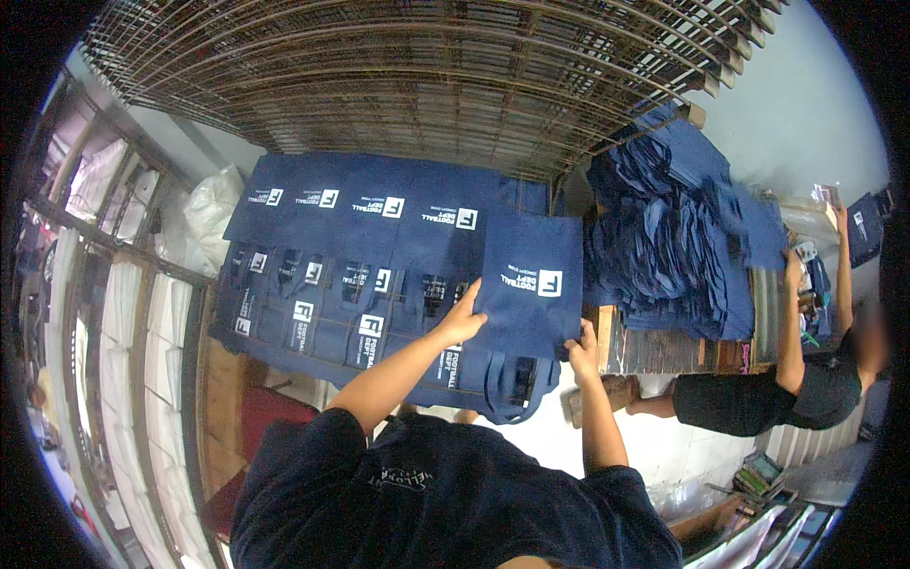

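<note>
A navy fabric panel (536, 237) with a white printed logo spans the space between my hands. My left hand (463, 319) is closed on its left edge, while its lower right corner is pinched by my right hand (582, 349). Beneath and to the left, overlapping rows of similar printed navy panels (332, 251) cover a rack. Several of these have dark handle loops or cut-outs, hard to make out from here. The parts of the rows under the held panel are hidden.
Wire racks (379, 85) hang overhead. On the right, a tall pile of navy fabric pieces (654, 247) rests on a wooden surface (654, 346). Another person (787, 394) works beyond it. White stacked sheets (123, 322) line the left, near a clear plastic bag (209, 209).
</note>
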The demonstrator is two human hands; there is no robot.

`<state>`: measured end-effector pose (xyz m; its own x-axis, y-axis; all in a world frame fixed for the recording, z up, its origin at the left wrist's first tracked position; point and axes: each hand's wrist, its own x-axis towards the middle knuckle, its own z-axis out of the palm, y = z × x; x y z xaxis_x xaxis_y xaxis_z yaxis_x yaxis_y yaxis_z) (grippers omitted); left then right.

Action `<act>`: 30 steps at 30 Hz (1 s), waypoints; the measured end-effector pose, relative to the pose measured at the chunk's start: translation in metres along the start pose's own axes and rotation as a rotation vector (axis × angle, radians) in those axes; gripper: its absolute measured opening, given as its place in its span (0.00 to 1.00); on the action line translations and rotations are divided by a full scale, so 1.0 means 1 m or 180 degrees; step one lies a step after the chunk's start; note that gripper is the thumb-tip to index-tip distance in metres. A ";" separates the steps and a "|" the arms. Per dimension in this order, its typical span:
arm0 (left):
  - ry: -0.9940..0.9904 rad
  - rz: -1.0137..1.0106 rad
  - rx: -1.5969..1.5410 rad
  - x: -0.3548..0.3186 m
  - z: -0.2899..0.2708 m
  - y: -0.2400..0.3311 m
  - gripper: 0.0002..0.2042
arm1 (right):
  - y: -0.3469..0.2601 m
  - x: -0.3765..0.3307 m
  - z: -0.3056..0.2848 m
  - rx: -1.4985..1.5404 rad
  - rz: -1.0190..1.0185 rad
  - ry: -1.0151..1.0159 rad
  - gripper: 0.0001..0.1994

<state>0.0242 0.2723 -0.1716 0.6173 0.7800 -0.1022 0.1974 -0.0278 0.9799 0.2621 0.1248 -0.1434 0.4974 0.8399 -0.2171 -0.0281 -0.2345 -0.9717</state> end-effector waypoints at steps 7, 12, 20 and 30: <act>0.0197 -0.0137 0.0157 0.079 -0.016 -0.028 0.40 | 0.014 0.087 0.025 0.0149 0.0359 0.0314 0.21; 0.0360 -0.1094 0.0499 0.088 -0.035 0.016 0.45 | 0.096 0.159 0.030 -0.0039 0.0238 0.0715 0.24; 0.0714 -0.0387 0.0807 -0.052 -0.057 0.005 0.46 | 0.089 0.182 0.040 -0.0402 0.0821 0.0790 0.28; 0.1088 -0.1898 0.1198 -0.223 -0.062 -0.026 0.43 | 0.070 0.180 0.046 -0.0493 0.0821 0.0792 0.31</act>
<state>-0.1660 0.1378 -0.1632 0.0693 0.8774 -0.4748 0.7044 0.2940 0.6460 0.3099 0.2815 -0.2547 0.6867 0.6039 -0.4047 -0.0579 -0.5096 -0.8585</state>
